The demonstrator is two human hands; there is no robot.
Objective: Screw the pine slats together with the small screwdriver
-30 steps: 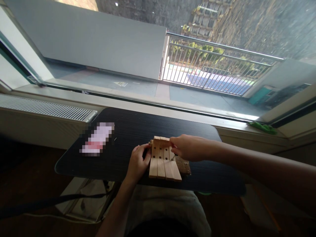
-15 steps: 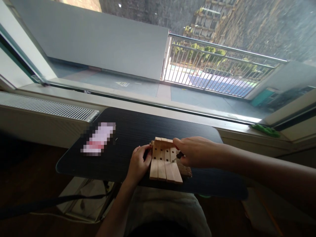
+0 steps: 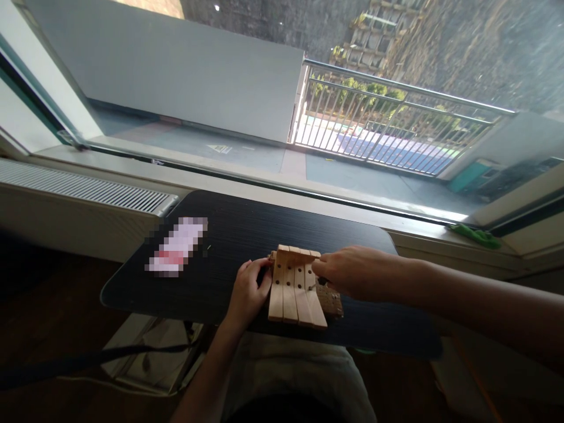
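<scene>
A pale wooden piece made of several slats side by side, with rows of dark round holes, rests on a brown wooden block on the black table. My left hand grips its left side, thumb and fingers curled around the edge; the fingertips are partly hidden. At the right side, my right hand is closed around a small dark-handled screwdriver. Its thin shaft points left to a lower hole in the rightmost slat. The hand hides most of the handle.
On the left of the black table lies a blurred-out pinkish flat item, with a tiny pale bit beside it. A radiator and window sill stand behind. A green cloth lies on the sill at right.
My right hand has turned, its thumb and index finger drawing in around the screwdriver's handle and away from the slats' top edge. My left hand keeps its hold.
</scene>
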